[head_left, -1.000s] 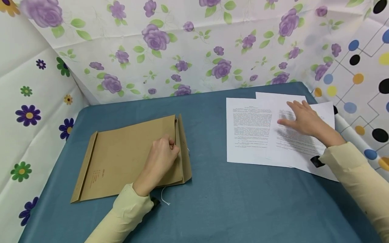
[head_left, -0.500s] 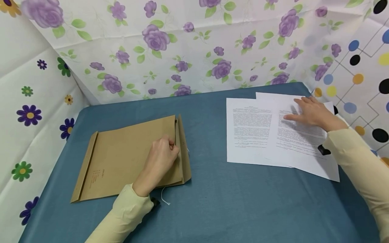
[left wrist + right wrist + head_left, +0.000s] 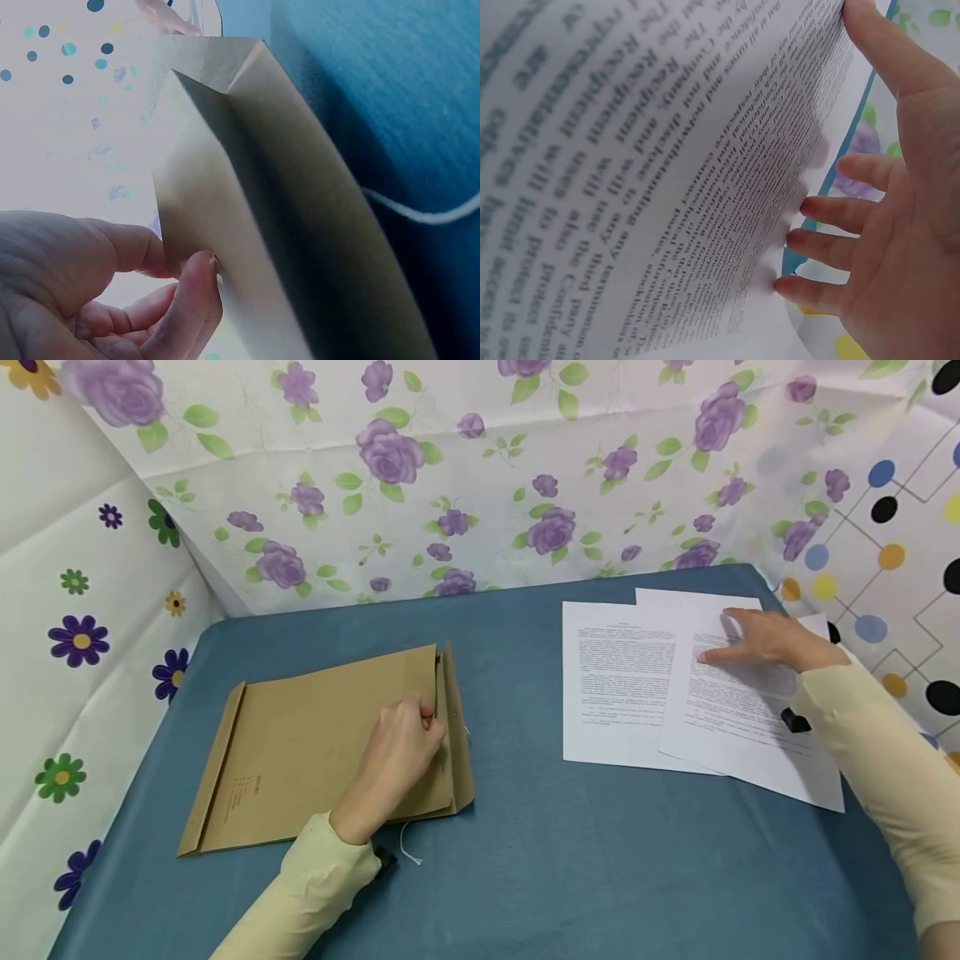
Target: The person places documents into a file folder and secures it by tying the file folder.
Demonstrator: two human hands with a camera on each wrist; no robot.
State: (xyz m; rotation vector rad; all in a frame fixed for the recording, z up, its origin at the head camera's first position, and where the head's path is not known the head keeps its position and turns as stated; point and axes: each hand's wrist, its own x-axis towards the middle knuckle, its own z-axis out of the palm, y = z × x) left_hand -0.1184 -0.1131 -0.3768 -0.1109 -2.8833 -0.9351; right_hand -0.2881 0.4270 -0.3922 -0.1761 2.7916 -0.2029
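Your head cam looks down over the whole table (image 3: 570, 877). Left wrist cam sits close at the envelope (image 3: 247, 187) mouth; right wrist cam, partly blurred, skims the printed sheets (image 3: 667, 172).

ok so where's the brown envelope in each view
Head: the brown envelope lies left of centre on the blue tablecloth, the left hand holding its open edge.
Left wrist: the envelope's mouth fills the middle, a fingertip at its edge.
Right wrist: not in view; only the printed sheet and the right hand.
Shared landmark: the blue tablecloth.
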